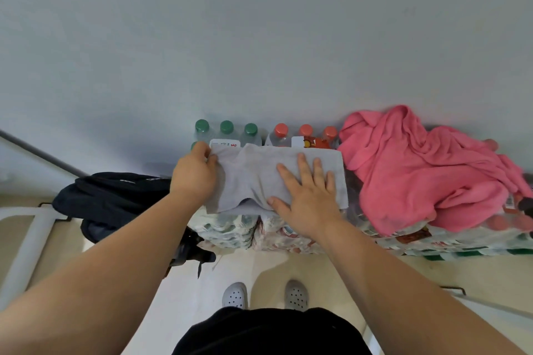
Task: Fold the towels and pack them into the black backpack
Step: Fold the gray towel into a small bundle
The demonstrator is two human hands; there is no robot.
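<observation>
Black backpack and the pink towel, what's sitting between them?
In the head view, a grey towel lies between them on shrink-wrapped bottle packs, left hand gripping its left edge, right hand pressing flat on it.

Both bare forearms reached forward from the lower corners. The left hand [196,174] was curled, its fingers and thumb pinching the left edge of the grey cloth towel [253,173]. The right hand [307,199] lay flat with fingers spread, palm pressing on it.
</observation>
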